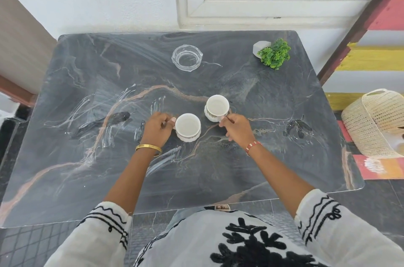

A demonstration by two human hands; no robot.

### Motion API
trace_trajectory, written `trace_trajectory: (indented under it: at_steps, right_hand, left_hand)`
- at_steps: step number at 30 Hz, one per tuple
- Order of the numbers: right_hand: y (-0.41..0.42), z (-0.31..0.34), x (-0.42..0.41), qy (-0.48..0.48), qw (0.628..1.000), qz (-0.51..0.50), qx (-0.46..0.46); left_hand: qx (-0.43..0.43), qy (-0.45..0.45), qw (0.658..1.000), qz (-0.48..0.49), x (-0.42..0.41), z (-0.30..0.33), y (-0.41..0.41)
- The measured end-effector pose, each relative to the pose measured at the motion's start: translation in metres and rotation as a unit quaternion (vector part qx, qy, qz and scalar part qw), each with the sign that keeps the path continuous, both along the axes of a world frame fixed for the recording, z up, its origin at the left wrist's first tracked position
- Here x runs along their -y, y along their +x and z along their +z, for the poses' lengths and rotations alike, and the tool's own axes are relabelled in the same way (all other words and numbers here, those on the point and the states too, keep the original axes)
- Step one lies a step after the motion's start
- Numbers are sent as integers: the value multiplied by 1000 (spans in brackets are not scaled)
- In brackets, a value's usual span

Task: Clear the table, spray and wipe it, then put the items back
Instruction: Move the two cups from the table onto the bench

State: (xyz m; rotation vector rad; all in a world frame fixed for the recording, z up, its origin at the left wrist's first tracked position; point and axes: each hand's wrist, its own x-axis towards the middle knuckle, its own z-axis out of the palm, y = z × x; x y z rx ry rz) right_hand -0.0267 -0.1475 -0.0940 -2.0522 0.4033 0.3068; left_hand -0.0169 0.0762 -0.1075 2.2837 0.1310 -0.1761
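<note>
Two white cups stand near the middle of the dark marble table [273,157], which shows wet smear streaks. My left hand [157,128] pinches the handle of the nearer cup [188,126]. My right hand [237,128] pinches the handle of the farther cup [217,107]. Both cups are upright and look empty, and whether they rest on the table or hang just above it I cannot tell. A clear glass bowl [187,57] sits at the back centre. A small green plant in a white pot [273,52] lies tipped at the back right.
A woven basket [376,122] sits on the floor to the right of the table, beside a striped mat [389,168]. A wall and window run behind the table. Dark tiled floor lies in front.
</note>
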Motion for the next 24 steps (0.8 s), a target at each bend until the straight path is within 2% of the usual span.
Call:
trace_trajectory:
  at_steps: [4,8,13,18,24]
  right_hand:
    - [-1,2,-1,20,1000,-3,-14]
    - [-3,0,-1,41,998,-46,11]
    - [-13,6,16,87,986,-130,49]
    - [-31,17,56,98,971,-197,92]
    - [-69,24,133,65,959,-247,119]
  left_hand:
    - [-39,-36,998,-25,0,-1,-3]
    - [-89,-168,980,59,12,1,-3]
    - [-84,-233,963,108,40,11,3]
    - [-67,-277,952,108,94,28,8]
    - [-100,-365,921,93,191,49,-10]
